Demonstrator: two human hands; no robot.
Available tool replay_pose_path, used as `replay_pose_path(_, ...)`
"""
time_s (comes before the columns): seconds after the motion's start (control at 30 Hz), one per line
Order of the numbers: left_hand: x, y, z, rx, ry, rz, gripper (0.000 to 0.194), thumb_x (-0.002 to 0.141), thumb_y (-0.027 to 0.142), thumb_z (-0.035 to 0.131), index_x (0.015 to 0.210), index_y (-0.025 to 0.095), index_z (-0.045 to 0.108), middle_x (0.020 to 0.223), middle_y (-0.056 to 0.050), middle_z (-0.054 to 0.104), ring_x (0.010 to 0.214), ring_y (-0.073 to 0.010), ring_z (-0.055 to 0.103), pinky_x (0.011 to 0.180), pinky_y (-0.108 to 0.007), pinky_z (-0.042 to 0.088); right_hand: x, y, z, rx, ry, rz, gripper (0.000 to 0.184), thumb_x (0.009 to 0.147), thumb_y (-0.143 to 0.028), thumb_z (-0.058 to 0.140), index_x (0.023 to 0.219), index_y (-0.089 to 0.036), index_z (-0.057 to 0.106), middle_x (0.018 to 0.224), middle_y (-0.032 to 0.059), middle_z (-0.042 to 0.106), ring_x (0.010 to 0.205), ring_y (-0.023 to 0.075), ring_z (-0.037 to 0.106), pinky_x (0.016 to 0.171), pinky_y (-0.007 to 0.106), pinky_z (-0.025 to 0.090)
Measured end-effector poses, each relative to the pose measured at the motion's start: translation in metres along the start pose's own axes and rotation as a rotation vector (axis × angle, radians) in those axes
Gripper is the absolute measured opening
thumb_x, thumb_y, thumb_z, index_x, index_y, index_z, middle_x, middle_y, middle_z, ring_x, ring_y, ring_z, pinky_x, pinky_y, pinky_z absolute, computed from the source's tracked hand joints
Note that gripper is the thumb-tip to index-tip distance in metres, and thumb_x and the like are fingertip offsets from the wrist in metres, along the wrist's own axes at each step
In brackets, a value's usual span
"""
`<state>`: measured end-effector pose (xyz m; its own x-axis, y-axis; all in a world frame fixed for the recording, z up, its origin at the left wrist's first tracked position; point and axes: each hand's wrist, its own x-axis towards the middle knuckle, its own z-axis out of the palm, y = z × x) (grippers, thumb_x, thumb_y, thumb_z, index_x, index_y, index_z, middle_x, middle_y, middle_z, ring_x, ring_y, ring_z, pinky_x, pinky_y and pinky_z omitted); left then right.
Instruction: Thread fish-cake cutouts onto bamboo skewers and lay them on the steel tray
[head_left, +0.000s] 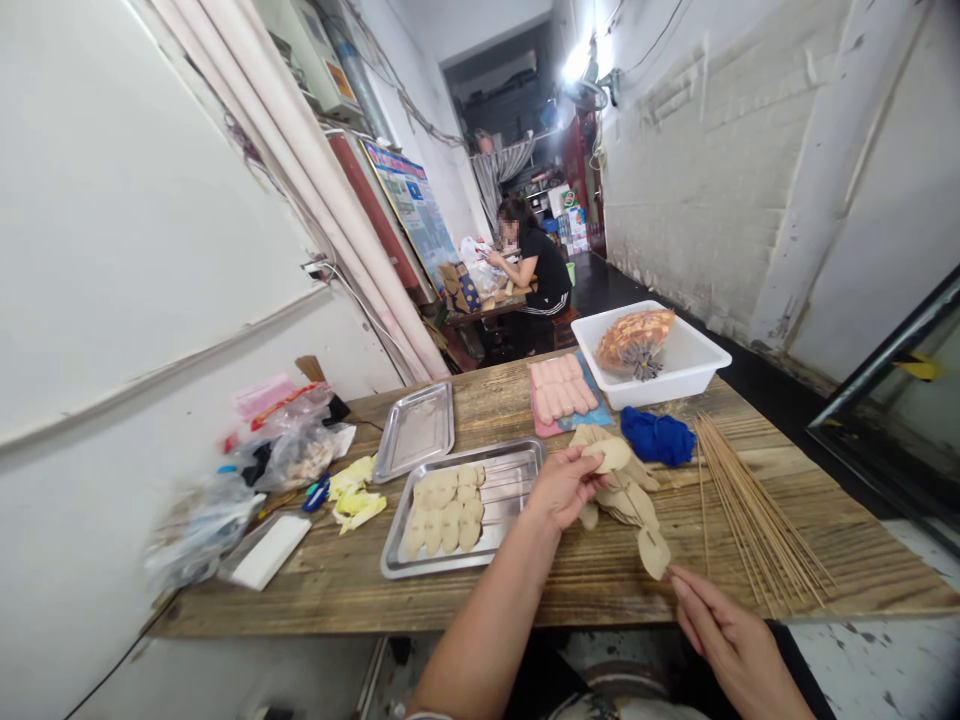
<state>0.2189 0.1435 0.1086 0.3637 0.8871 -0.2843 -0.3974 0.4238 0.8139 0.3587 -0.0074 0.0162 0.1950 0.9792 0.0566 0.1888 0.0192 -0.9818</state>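
Observation:
My left hand [561, 485] pinches a flat, pale beige oval slice [611, 456], food of a kind I cannot make out. Closed around the lower end of a thin wooden skewer, my right hand [721, 625] is at the table's front edge. A beige slice [654, 553] is threaded on that skewer, just beyond my fingers. Under and behind my left hand lies a pile of similar beige slices [636, 500]. To the left, a metal tray [504, 545] holds two rows of beige slices on skewers [448, 515].
Bare skewers [754, 520] lie fanned at right, beside a blue cloth [658, 437]. Behind are pink sausage-like pieces [561, 388] and a white tub [667, 390] with a filled bag. A second metal tray [414, 430] and plastic bags [300, 450] are left. A person [544, 260] sits farther back.

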Motion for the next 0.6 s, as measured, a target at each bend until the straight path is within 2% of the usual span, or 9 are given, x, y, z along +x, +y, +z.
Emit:
replay_pose_path(0.1, 0.0006, -0.0035, 0.0006, 0.11, 0.033, 0.144, 0.027, 0.059, 0.026, 0.074, 0.078, 0.009, 0.067, 0.071, -0.005, 0.063, 0.059, -0.0077, 0.054, 0.057, -0.02, 0.044, 0.0006, -0.0039, -0.0023, 0.008, -0.002, 0.02, 0.039, 0.079, -0.045, 0.053, 0.1, -0.016, 0.069, 0.047, -0.0028, 0.051, 0.045, 0.0134, 0.048, 0.046, 0.023, 0.042)
replay_pose_path(0.2, 0.0011, -0.0056, 0.001, 0.208, 0.058, 0.215, 0.03, 0.058, 0.032, 0.074, 0.078, 0.01, 0.069, 0.068, -0.003, 0.062, 0.057, -0.0068, 0.052, 0.055, -0.02, 0.043, 0.0005, -0.0069, -0.0042, 0.044, -0.005, 0.057, 0.039, 0.077, -0.046, 0.055, 0.098, -0.016, 0.07, 0.049, -0.0006, 0.055, 0.046, 0.0145, 0.05, 0.044, 0.023, 0.042)
replay_pose_path(0.47, -0.0009, -0.0071, 0.0022, 0.304, 0.092, 0.26, 0.031, 0.059, 0.034, 0.072, 0.08, 0.012, 0.07, 0.066, -0.002, 0.062, 0.055, -0.0076, 0.051, 0.055, -0.021, 0.043, -0.0023, -0.0032, -0.0013, 0.143, 0.007, 0.125, 0.041, 0.074, -0.048, 0.058, 0.097, -0.016, 0.069, 0.059, 0.002, 0.062, 0.047, 0.0135, 0.05, 0.044, 0.022, 0.043)
replay_pose_path(0.6, -0.0022, -0.0105, 0.0037, 0.26, 0.061, 0.207, 0.03, 0.058, 0.033, 0.073, 0.078, 0.011, 0.07, 0.064, -0.002, 0.062, 0.051, -0.0059, 0.048, 0.052, -0.02, 0.041, 0.0005, -0.0028, -0.0004, 0.092, -0.007, 0.094, 0.04, 0.078, -0.047, 0.054, 0.099, -0.015, 0.067, 0.049, -0.0026, 0.052, 0.044, 0.0126, 0.046, 0.043, 0.022, 0.039)
